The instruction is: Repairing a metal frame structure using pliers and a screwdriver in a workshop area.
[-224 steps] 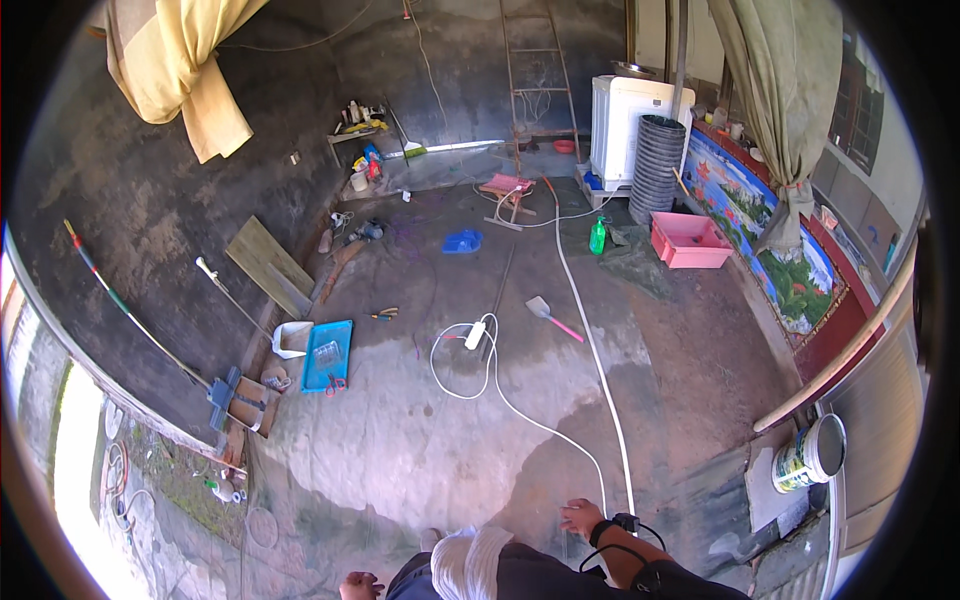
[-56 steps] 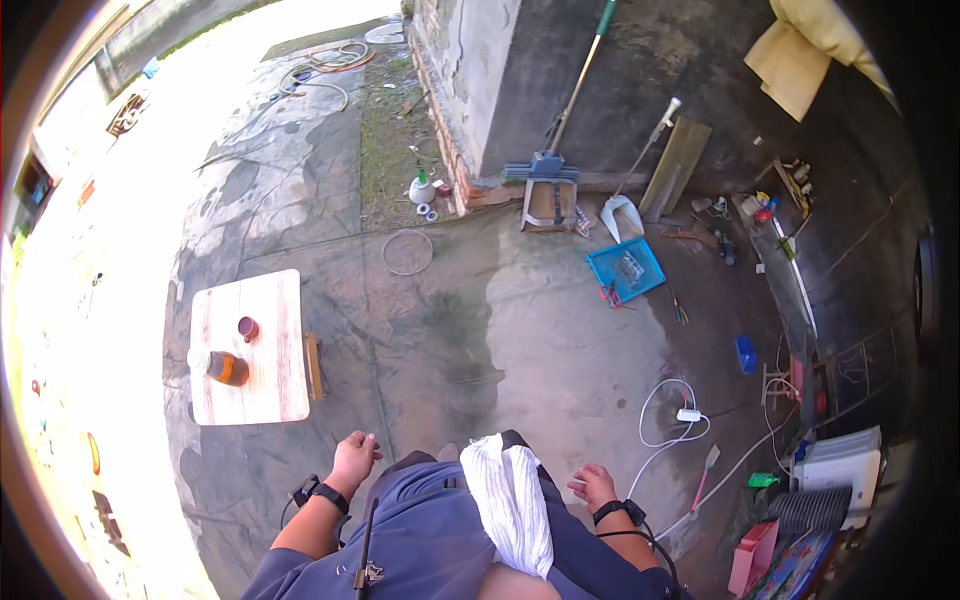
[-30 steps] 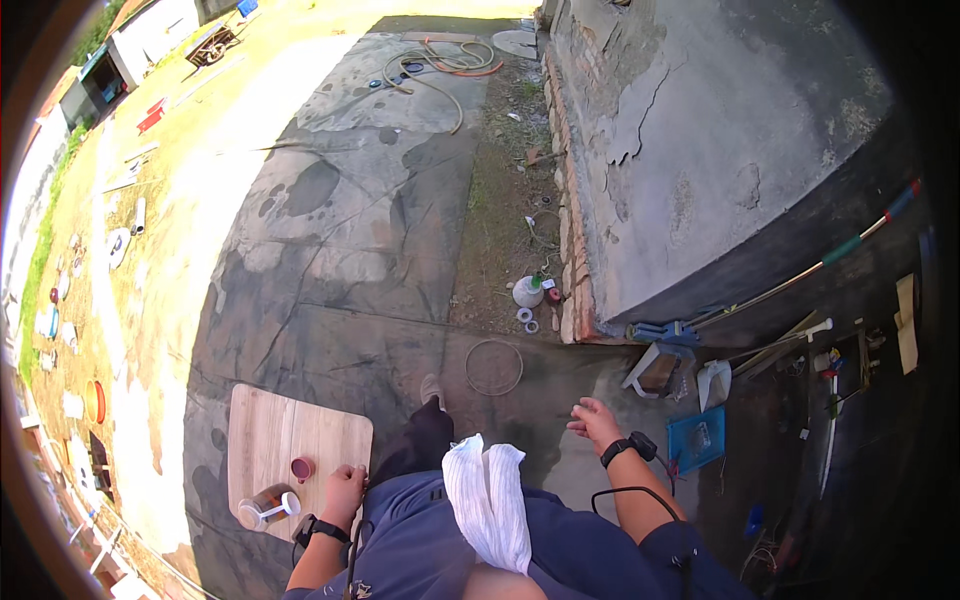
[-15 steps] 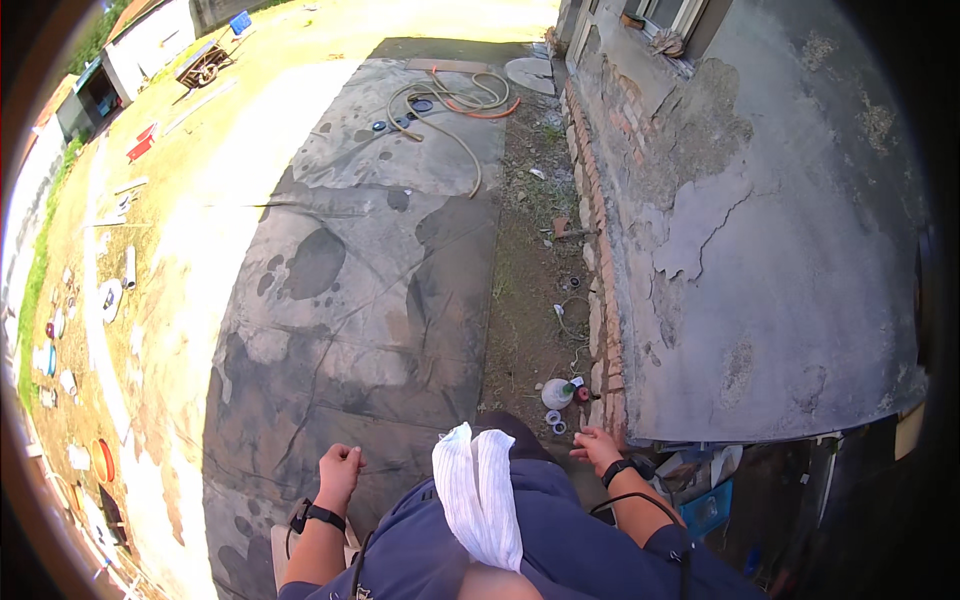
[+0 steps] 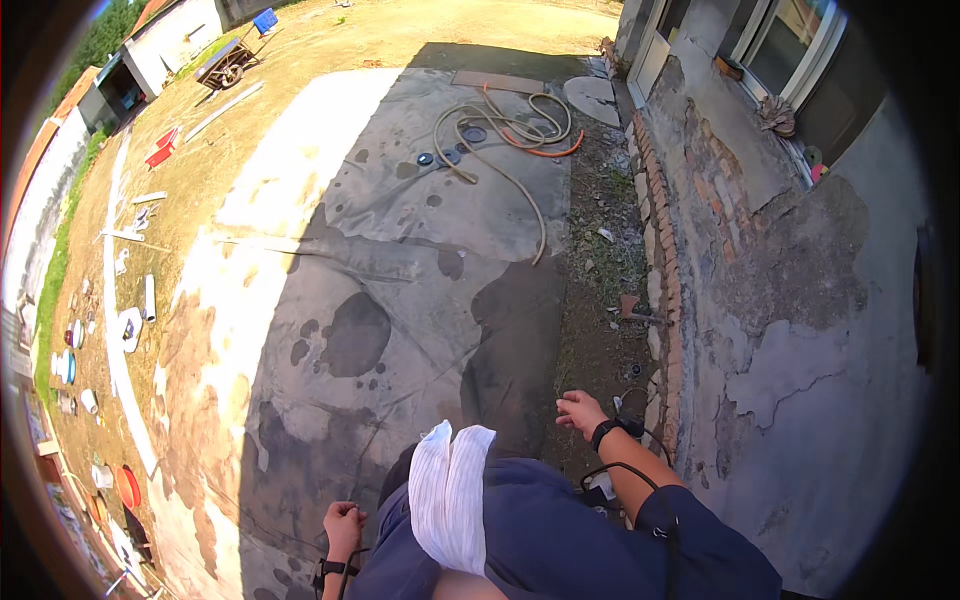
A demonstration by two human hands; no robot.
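Observation:
My left hand [image 5: 345,524] hangs low beside my body with its fingers curled in, and nothing shows in it. Farther forward, my right hand [image 5: 582,412] is over the strip of dirt [image 5: 595,330] along the wall. Its fingers are loosely bent and a little apart, holding nothing. Both wrists wear dark bands. A white ribbed cloth [image 5: 448,500] hangs down over the front of my dark blue shirt [image 5: 570,520], between the hands. Neither hand touches the cloth.
Ahead, a beige and orange hose [image 5: 520,190] lies coiled on the stained dark ground sheet [image 5: 420,300], beside small dark round objects. Right stands a peeling wall [image 5: 800,300] with a brick footing [image 5: 672,270]. A wheelbarrow [image 5: 225,65] and red containers [image 5: 162,148] are far left.
The hose and wall footing have shifted right and lower in view. My left hand is lower, my right hand farther forward. The pale round container by the footing no longer shows.

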